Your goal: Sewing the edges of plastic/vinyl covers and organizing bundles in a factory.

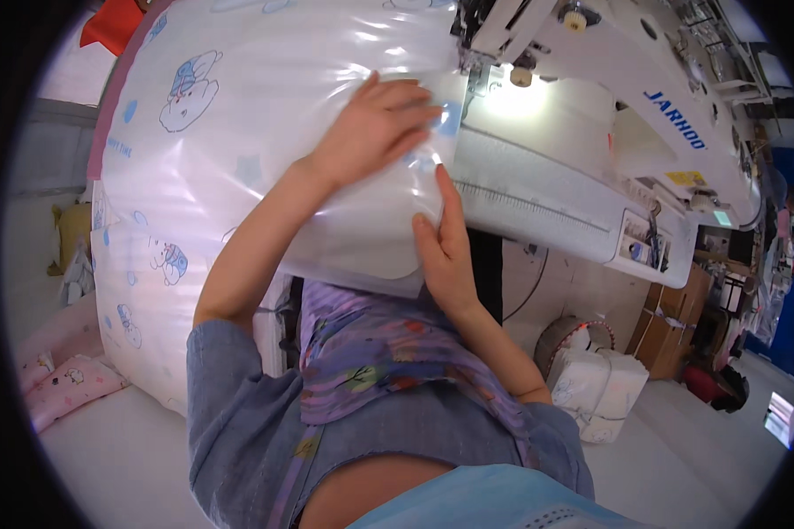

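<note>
A large glossy white sheet (pixel 265 115) printed with light blue cartoon figures spreads over the work table and hangs down to the left. My left hand (pixel 379 123), slightly blurred, lies on top of it with fingers stretched towards the right edge, just left of the sewing area. At that same edge, nearer to me, my right hand (pixel 450 260) grips the sheet, its thumb on top. Some of its fingers are hidden. The white sewing machine (pixel 644 97) stands at the upper right, its lamp lighting the bed beside the needle area. The sheet's far-right edge reaches close to the needle area.
The machine's grey arm bed (pixel 538 198) with a ruler scale runs right from the sheet. Below right are a tied white bundle (pixel 600 388), a round basket (pixel 573 339) and a cardboard box (pixel 670 317). Pink printed fabric (pixel 75 388) lies at the lower left.
</note>
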`<state>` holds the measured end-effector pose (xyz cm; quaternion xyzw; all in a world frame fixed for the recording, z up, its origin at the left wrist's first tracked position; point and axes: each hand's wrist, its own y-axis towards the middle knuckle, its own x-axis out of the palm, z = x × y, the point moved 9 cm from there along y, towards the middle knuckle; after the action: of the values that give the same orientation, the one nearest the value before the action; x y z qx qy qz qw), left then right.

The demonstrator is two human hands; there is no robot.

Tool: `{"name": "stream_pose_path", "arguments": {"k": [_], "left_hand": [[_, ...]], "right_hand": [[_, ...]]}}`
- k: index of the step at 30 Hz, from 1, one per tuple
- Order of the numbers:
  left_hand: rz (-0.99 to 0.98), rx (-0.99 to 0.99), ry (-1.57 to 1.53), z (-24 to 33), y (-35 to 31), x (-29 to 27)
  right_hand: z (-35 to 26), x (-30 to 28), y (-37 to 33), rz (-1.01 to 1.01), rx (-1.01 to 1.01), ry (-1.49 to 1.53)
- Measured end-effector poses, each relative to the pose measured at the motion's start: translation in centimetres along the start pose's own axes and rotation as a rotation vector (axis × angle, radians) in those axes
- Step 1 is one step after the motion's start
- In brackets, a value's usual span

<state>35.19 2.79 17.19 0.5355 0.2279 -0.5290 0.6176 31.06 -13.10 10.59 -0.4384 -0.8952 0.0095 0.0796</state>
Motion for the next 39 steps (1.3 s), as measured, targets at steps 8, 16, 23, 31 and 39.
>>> {"name": "stream_pose_path", "arguments": {"k": [8,16,23,31,39], "left_hand": [[1.447,-1.122,-0.166,-5.7,-35.2,-9.8],[0.997,-1.572,-0.432,-7.4,-47.2,0.6],[1.558,-0.766,-1.311,-8.1,-40.7,-16.7],[1.18,-1.385,-1.011,-16.6,-45.7,-15.8],[1.196,-1.422,-0.895,-20.3,-43.4,-14.7]], "right_hand": [[1.1,-0.7,-4.4,0.017,0.209,0.119],[-0.7,-0.7,-4.4,-0.085,0.159,0.176],[0.4,-1.9,-5.4,-0.053,0.179,-0.153],[0.0,-1.0,-4.5,-0.052,0.186,-0.185],[-1.7,-2.4,0.7,-0.064,0.107,-0.323]]}}
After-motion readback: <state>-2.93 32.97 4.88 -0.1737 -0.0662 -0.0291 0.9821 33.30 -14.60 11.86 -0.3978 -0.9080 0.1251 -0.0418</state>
